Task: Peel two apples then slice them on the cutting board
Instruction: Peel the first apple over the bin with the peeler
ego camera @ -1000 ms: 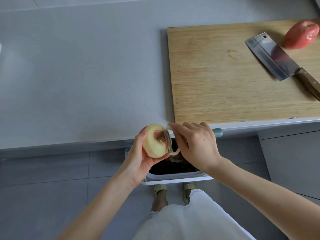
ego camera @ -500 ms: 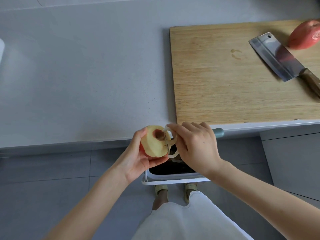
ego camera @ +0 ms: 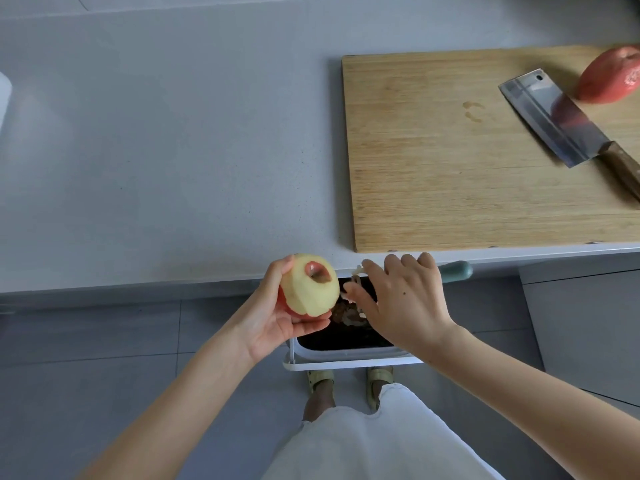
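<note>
Head view: at 9 o'clock, a white object (ego camera: pixel 4 98) is cut off by the frame edge at the far left of the grey desk (ego camera: pixel 173 150), and you cannot tell what it is.

Just past the desk's near edge, your left hand (ego camera: pixel 273 323) holds the pale apple (ego camera: pixel 311 292) in the air. Your thumb lies over its 10 o'clock side and your fingers (ego camera: pixel 311 323) curl under it, so the grip is closed round the fruit. Most of its skin is off. Red shows only in the stem hollow, which faces you, and along the bottom by your palm.

At 3 o'clock from that apple, across a small gap, your right hand (ego camera: pixel 405 306) is wrapped round the peeler (ego camera: pixel 456 271). Its white head pokes out by your forefinger, and its teal handle end sticks out towards 3 o'clock. Under both hands a white-rimmed bin (ego camera: pixel 346 364) hangs off the desk front, with peelings (ego camera: pixel 346 315) inside. Below it you see sandalled feet (ego camera: pixel 320 379) on the grey tiled floor (ego camera: pixel 104 375).

The wooden cutting board (ego camera: pixel 433 174) lies on the desk at 1 o'clock from your hands. The cleaver (ego camera: pixel 550 116) rests flat on the board's right part, its handle pointing to 4 o'clock. The red apple (ego camera: pixel 607 77), unpeeled, sits on the board just beside the blade at 2 o'clock.
</note>
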A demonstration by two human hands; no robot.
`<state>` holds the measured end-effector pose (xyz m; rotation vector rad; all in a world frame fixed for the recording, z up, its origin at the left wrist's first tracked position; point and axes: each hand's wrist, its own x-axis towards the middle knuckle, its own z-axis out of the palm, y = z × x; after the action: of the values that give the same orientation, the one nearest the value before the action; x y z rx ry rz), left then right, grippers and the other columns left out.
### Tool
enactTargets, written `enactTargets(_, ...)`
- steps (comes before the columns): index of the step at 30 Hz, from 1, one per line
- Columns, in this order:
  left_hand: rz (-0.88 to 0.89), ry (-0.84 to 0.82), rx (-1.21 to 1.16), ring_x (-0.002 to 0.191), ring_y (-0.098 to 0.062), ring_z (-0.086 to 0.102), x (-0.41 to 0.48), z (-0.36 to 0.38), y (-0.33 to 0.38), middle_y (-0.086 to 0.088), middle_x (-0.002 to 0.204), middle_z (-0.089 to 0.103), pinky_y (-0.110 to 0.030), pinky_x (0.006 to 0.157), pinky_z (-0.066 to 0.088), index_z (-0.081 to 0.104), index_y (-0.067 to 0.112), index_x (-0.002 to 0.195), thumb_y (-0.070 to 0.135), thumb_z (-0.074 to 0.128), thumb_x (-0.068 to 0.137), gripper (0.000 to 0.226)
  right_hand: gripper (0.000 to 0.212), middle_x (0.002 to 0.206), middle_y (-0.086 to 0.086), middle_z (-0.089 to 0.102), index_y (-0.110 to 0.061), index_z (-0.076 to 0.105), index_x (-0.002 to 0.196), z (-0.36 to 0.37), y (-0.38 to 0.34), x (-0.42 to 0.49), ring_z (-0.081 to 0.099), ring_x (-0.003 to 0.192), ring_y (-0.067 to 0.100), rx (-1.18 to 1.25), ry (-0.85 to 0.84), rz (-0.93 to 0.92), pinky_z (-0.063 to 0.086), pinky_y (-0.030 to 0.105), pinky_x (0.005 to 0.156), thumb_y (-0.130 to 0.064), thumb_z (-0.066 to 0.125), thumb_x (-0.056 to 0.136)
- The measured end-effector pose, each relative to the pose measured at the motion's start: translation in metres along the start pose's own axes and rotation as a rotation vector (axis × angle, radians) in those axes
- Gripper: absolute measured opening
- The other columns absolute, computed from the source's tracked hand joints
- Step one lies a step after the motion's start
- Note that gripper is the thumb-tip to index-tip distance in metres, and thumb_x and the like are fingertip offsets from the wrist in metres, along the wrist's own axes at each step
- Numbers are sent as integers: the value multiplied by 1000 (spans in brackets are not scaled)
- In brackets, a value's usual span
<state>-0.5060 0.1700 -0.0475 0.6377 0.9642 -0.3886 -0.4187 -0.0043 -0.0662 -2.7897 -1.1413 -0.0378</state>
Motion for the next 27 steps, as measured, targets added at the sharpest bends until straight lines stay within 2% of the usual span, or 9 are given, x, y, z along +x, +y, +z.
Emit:
enactTargets(5, 1, 20, 26, 90, -38, 63, 3, -4, -1, -29, 123, 54, -44, 68, 58, 47, 14, 132, 48, 67, 61, 81, 71, 70, 6, 60, -10, 68, 104, 6, 4, -5, 54, 61, 26, -179, -165, 19, 37, 35, 65, -70, 43, 75)
enactTargets(12, -5, 16, 51, 94, -38, 62, 4, -4, -2, -27, 125, 52, -45, 74, 58, 48, 17, 129, 47, 68, 58, 80, 33, 55, -1, 51, -19, 72, 91, 5, 5, 0, 46, 47, 24, 64, -18, -2, 24, 28, 56, -29, 40, 87)
enactTargets(14, 1, 6, 65, 96, -38, 61, 4, -4, -2, -26, 126, 52, -45, 75, 58, 49, 17, 129, 47, 68, 61, 76, 28, 56, -3, 50, -22, 70, 89, 4, 7, 3, 45, 50, 23, 92, -122, -36, 24, 28, 57, -23, 42, 87)
enactTargets(17, 17, 2, 66, 99, -37, 61, 4, -6, -1, -24, 126, 53, -48, 80, 56, 53, 20, 123, 44, 67, 66, 64, 2, 56, -4, 45, -18, 60, 75, 13, 4, 4, 35, 53, 21, -149, -428, -159, 24, 28, 60, -16, 61, 74)
enactTargets(18, 20, 3, 64, 101, -38, 61, 5, -7, -1, -23, 127, 52, -50, 82, 55, 54, 21, 123, 44, 67, 66, 62, 14, 48, -5, 39, -18, 56, 63, 15, 2, 3, 30, 47, 19, -156, -450, -105, 23, 26, 55, -15, 69, 64)
enactTargets(19, 20, 5, 63, 103, -38, 60, 6, -8, -1, -22, 128, 51, -51, 84, 55, 55, 22, 123, 43, 68, 67, 61, 22, 42, -7, 33, -19, 52, 57, 19, 2, 1, 27, 42, 18, -102, -436, -37, 20, 23, 50, -15, 73, 62)
enactTargets(21, 16, 11, 70, 106, -38, 59, 6, -8, -1, -22, 129, 51, -51, 85, 54, 55, 23, 123, 42, 68, 68, 59, 21, 44, -8, 38, -22, 55, 63, 32, 6, 2, 36, 43, 16, 172, -440, 142, 21, 23, 43, -21, 60, 84)
enactTargets(24, 16, 6, 89, 108, -36, 58, 5, -8, -1, -19, 130, 51, -50, 85, 54, 58, 25, 120, 41, 67, 70, 54, 32, 55, -6, 58, -11, 67, 81, 36, 9, 4, 44, 47, 10, 717, -679, 480, 36, 25, 52, -29, 44, 95)
enactTargets(27, 29, 2, 95, 106, -35, 58, 4, -7, 0, -18, 128, 52, -50, 84, 53, 61, 26, 115, 41, 66, 71, 47, 31, 58, -2, 55, -9, 63, 75, 26, 8, 3, 44, 51, 11, 1029, -533, 626, 37, 30, 59, -29, 48, 94)
